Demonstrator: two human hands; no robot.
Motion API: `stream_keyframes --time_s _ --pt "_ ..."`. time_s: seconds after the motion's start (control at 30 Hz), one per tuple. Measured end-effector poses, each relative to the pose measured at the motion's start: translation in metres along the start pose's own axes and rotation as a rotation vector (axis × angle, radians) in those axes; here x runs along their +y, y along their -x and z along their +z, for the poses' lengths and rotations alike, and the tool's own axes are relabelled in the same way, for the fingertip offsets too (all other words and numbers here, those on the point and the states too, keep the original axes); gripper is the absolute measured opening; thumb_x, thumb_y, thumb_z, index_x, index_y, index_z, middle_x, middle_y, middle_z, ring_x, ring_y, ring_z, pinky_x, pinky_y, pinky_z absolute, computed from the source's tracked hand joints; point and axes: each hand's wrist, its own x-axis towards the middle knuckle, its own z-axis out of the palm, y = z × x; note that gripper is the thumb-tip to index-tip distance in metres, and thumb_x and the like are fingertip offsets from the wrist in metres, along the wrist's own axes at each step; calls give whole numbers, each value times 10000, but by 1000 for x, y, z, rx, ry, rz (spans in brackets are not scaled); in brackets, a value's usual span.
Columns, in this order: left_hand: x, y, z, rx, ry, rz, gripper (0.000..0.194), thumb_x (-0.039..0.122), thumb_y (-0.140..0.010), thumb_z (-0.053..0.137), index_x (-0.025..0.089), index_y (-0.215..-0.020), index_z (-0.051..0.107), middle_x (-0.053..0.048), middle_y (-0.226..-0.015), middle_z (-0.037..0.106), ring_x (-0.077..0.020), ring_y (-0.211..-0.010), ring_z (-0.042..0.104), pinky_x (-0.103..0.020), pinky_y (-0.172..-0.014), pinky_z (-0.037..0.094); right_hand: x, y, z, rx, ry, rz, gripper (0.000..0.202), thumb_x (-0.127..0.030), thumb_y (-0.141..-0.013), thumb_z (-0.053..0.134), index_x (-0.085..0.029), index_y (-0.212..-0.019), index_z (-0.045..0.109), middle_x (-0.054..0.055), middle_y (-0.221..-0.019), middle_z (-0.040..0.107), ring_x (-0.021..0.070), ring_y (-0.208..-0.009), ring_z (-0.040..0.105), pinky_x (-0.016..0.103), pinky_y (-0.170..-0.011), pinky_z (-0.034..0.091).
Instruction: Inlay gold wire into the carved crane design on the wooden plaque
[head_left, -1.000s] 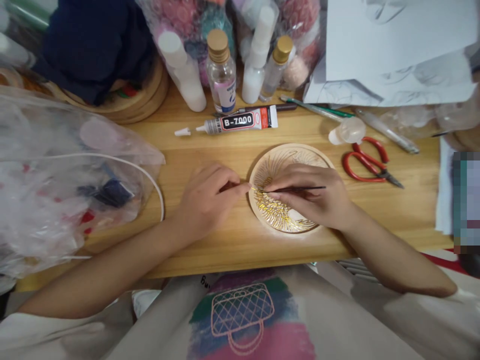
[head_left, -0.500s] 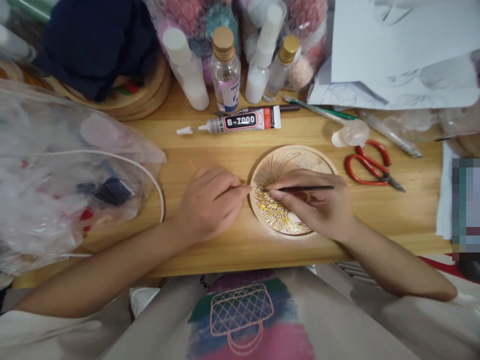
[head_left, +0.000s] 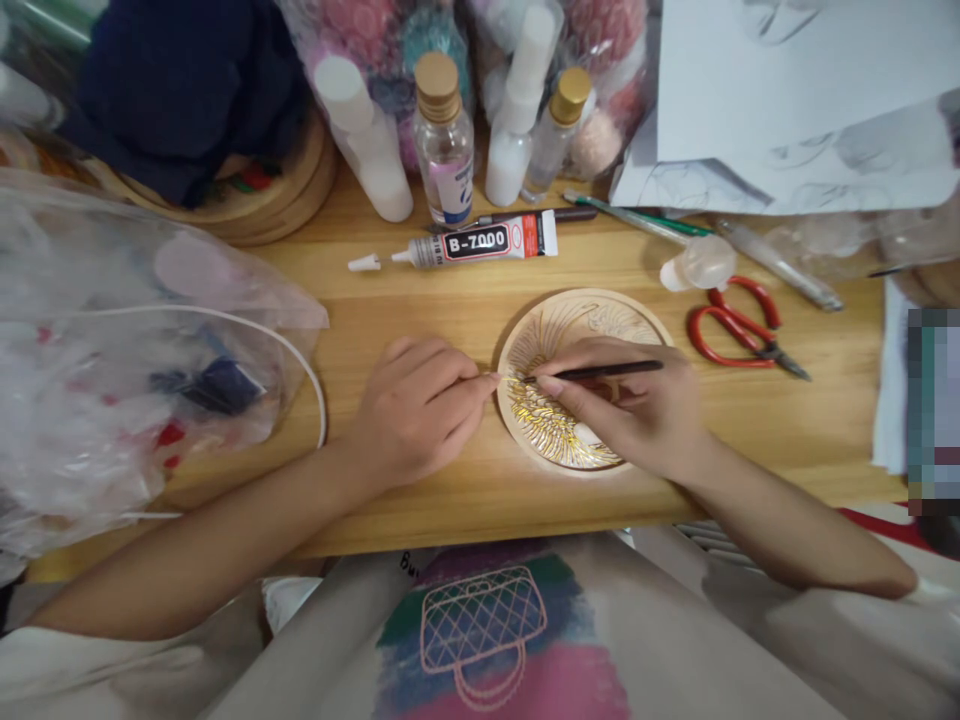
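Note:
A round wooden plaque [head_left: 513, 425] lies on the table, its face covered in curved raised lines, with shiny gold ones in the lower left part. Beside its left rim my left hand [head_left: 424, 410] pinches the end of a fine gold wire [head_left: 510, 378] between thumb and forefinger. Over the plaque, my right hand [head_left: 630, 405] is closed on slim dark tweezers [head_left: 615, 371], held like a pen. Their tip meets the wire near the plaque's left side. My right hand hides much of the plaque's right half.
Behind lies a B-7000 glue tube [head_left: 480, 242], uncapped, below several bottles [head_left: 444, 150]. Red-handled pliers [head_left: 739, 325] and a small clear bottle [head_left: 705, 262] lie right. Plastic bags [head_left: 90, 400] and a white cable [head_left: 304, 360] are left; paper sheets [head_left: 795, 80] are back right.
The tweezers have turned slightly, their rear end tilting up a little. A short stretch of gold wire now shows between my left fingertips and their tip. The view has shifted slightly.

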Motion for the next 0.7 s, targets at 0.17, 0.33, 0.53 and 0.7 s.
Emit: stream_keyframes --time_s 0.17,0.33,0.53,0.7 --pt "-3 0 0 6 9 9 118 114 -889 568 205 -882 643 8 -746 680 -148 -716 586 -325 -643 407 2 -1 -3 -2 -21 7 57 -181 -844 672 -206 -852 723 25 -806 751 138 -677 692 242 -596 557" --pt "-4 2 0 2 15 -1 120 118 -893 572 218 -896 639 10 -753 680 -154 -722 590 -334 -642 407 2 -3 -8 28 -24 41 46 -198 -843 678 -201 -835 724 28 -805 757 142 -679 695 244 -576 546" --pt "-3 1 0 1 8 20 117 105 -869 601 213 -905 627 4 -750 677 -165 -704 588 -345 -637 418 2 -4 -11 64 -10 47 46 -189 -838 682 -193 -826 726 22 -810 757 135 -695 693 239 -613 551" --pt "-2 0 -3 -1 -20 35 118 107 -864 607 218 -901 625 12 -735 674 -162 -703 586 -342 -636 407 4 -3 -10 82 -9 41 51 -205 -838 682 -184 -824 727 19 -795 753 133 -691 688 236 -602 538"
